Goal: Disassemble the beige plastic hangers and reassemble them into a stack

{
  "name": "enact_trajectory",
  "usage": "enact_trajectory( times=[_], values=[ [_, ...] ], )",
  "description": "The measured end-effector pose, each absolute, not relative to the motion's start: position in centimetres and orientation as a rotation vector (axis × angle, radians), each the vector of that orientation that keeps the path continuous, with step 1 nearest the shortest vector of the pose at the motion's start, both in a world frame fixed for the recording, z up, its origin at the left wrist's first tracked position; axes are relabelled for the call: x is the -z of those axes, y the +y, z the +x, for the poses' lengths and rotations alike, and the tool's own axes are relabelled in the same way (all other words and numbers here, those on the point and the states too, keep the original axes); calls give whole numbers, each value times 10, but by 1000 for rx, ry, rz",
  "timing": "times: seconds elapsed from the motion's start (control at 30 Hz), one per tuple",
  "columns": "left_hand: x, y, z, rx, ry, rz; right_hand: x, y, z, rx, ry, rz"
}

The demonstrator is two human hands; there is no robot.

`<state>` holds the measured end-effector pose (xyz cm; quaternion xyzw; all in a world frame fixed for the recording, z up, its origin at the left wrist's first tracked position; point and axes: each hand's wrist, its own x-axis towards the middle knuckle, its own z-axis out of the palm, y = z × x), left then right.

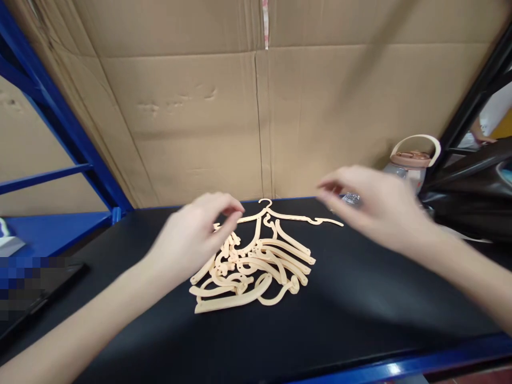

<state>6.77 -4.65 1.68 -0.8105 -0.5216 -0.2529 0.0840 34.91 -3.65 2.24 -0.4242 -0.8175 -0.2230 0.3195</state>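
Note:
My left hand [196, 232] hovers over the left side of a pile of cream plastic hanger pieces [276, 258], its fingers loosely curled, thumb and index tips slightly apart, nothing visible between them. Right of the pile, my right hand [368, 205] is in the air, blurred, with bent fingers a little apart from the thumb and nothing seen in it. Behind the pile lies a cream hanger [294, 217] with its hook pointing to the cardboard; my left hand hides part of its left arm. Curved arms and small hooks overlap in the pile.
The black tabletop [248, 346] has a blue front edge. A cardboard wall [192, 122] stands behind. At the back right is a jug with a handle [410, 160], beside crumpled clear plastic [351, 199]. A dark flat object [52, 293] lies left. A person's hand [482, 136] shows far right.

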Motion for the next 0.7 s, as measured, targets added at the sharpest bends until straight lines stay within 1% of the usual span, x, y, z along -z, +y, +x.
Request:
enact_trajectory(
  times=[0.1,0.13,0.2,0.3,0.43,0.57,0.7],
  values=[
    [13,-11,80,446,-1566,-2564,15,-7,333,392,-2405,-1243],
    [22,0,84,350,-1592,-2588,28,2,329,373,-2443,-1266],
    [37,15,91,318,-1652,-2596,50,15,323,325,-2494,-1286],
    [48,24,98,346,-1751,-2582,69,20,320,243,-2512,-1286],
    [52,20,99,394,-1840,-2594,79,18,321,216,-2509,-1220],
    [52,15,94,416,-1901,-2600,75,18,324,171,-2511,-1183],
    [50,12,91,432,-1924,-2583,57,-6,323,324,-2414,-1053]
  ],
)
